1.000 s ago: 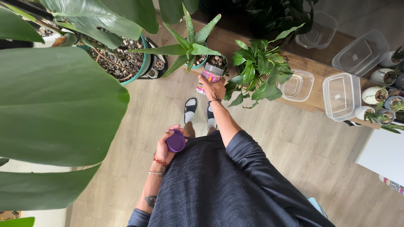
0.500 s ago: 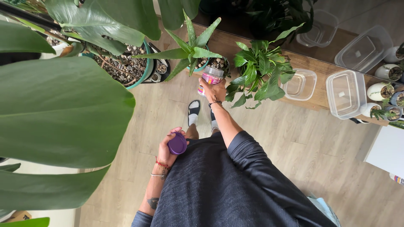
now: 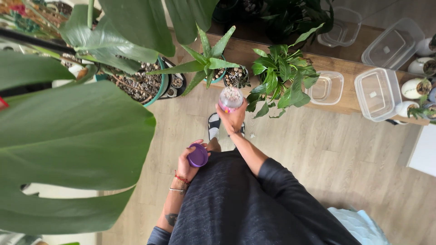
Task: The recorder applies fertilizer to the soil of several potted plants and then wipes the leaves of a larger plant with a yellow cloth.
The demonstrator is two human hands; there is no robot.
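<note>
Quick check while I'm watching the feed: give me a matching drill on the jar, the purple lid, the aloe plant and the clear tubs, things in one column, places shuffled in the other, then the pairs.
Things:
1. open jar
2. purple lid
3. aloe plant
4. clear plastic tubs

Places:
A. on the wooden ledge, far right
B. held in the left hand, close to the body
C. in a teal pot beside the large pebble-topped pot
D. held out in the right hand, mouth facing the camera

Pairs: 1-D, 2-B, 3-C, 4-A
</note>
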